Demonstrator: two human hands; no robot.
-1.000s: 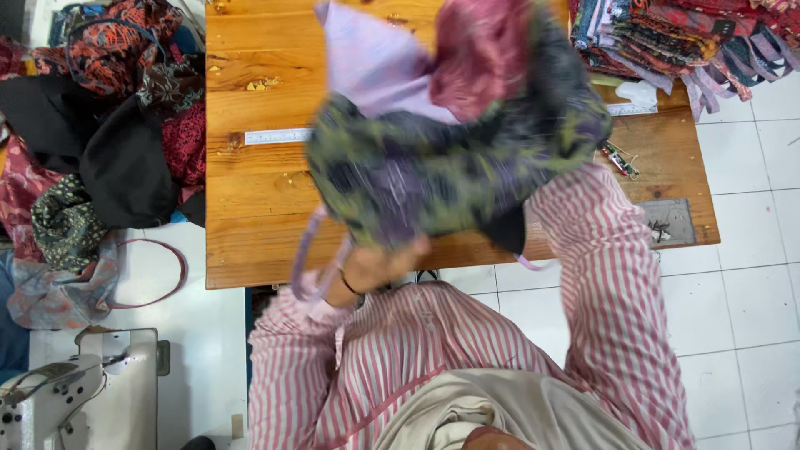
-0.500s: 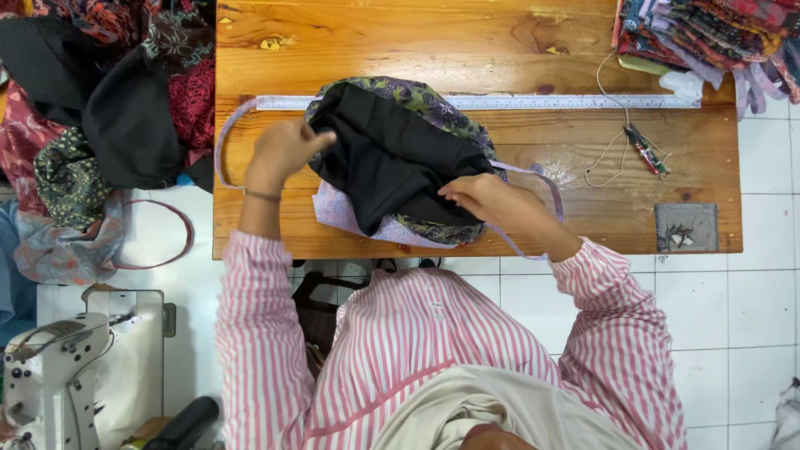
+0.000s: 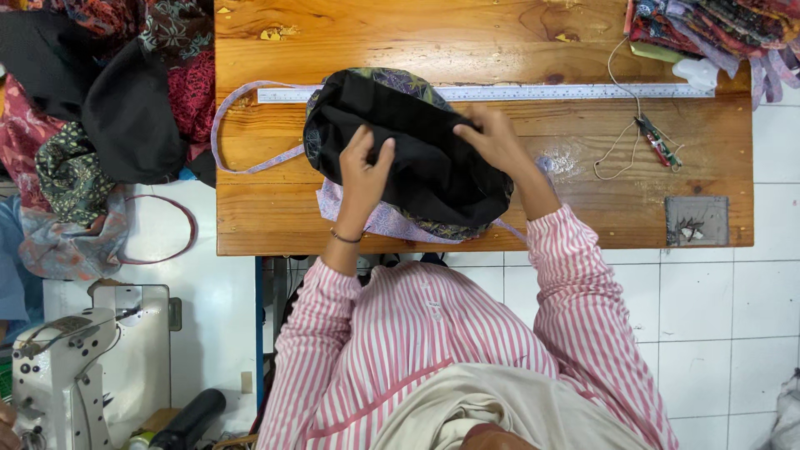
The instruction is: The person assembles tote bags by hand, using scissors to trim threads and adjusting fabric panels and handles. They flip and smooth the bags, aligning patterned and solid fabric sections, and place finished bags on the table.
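Lower frame: person in a pink-and-white striped shirt (image 3: 433, 333), seen from above at the near edge of the wooden table (image 3: 583, 217). Both hands rest on a fabric bag (image 3: 408, 158) lying flat at the table's centre-left, black lining side up, with patterned green-purple cloth showing at its rim and a lilac layer poking out below. Left hand (image 3: 364, 171) lies on the bag's lower-left part, fingers curled and pressing the black cloth, thumb apart; looks like a light pinch, but I can't tell if cloth is really clamped. Right hand (image 3: 492, 137) sits on the upper-right part, fingertips bunched on a fold of the black lining, seemingly nipping it. Judging progress: the bag is laid down and mostly spread, the lining is still wrinkled, so smoothing or arranging seems partly done, and the lilac strap (image 3: 242, 125) is not tidied. Bag's long axis runs diagonally, upper left to lower right of the frame; the strap loops off its upper-left end, and a thin lilac bit trails out at lower right by the right wrist. Beyond the bag: a metal ruler (image 3: 583, 90) along the table, partly under the bag's top edge. Right of it, thread snips (image 3: 656, 142) on a cord. Top right corner, stacked patterned fabrics (image 3: 717, 25). Left of the table, a heap of dark and printed cloth (image 3: 100, 108); bottom left, a white sewing machine (image 3: 67, 367).
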